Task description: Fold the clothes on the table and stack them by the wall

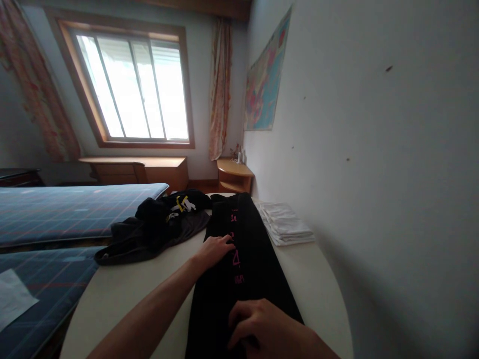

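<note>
A long folded black garment (254,269) with pink printed characters runs lengthwise along a round white table (325,279). My left hand (215,249) lies on its left part, palm down, with the fingers stretched over the pink print. Closer to me, my right hand (265,324) is over the near part of the garment. Its fingers are bent but apart, and nothing shows between them. Whether those fingertips touch the cloth I cannot tell. To the left of my left hand, a crumpled black and dark grey garment (149,232) with a yellow and white print lies on the table.
Folded white cloths (286,224) are stacked at the table's right edge, close to the wall (374,199). On the left are blue plaid mattresses (75,209), with a white sheet (15,294) on the nearer one. A wooden desk (164,167) and corner shelf (235,167) stand behind.
</note>
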### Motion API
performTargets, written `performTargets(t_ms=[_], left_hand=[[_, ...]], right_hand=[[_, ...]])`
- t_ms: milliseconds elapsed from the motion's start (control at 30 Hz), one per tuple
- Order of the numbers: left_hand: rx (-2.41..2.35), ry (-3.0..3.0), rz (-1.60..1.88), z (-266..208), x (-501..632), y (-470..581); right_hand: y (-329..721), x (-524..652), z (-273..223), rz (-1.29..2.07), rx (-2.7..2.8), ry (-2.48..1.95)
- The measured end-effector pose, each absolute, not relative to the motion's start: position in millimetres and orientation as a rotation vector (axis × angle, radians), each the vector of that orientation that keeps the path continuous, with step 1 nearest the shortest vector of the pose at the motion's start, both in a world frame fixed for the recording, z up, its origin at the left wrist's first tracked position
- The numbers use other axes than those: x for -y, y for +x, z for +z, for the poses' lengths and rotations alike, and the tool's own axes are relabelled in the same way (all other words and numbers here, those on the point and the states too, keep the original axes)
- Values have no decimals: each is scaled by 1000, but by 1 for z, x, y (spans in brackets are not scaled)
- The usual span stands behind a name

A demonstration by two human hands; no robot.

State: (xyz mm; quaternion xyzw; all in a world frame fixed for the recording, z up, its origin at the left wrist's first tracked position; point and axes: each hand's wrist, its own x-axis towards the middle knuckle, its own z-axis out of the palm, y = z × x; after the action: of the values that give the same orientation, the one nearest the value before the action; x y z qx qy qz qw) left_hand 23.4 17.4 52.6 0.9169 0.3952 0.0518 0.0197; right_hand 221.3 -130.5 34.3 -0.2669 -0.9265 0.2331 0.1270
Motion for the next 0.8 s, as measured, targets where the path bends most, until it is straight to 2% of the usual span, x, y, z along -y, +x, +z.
performTargets(t_ms=[200, 367, 800], left_hand=[[-1195, 2914, 119, 56, -33, 25], [-1258, 2941, 223, 59, -37, 33], [-1251, 2832, 426, 22, -23, 43]], right_hand=[[223, 130, 34, 647, 2666, -703], [229, 130, 33, 575, 2523, -703], [237, 125, 30, 785, 2672, -753]])
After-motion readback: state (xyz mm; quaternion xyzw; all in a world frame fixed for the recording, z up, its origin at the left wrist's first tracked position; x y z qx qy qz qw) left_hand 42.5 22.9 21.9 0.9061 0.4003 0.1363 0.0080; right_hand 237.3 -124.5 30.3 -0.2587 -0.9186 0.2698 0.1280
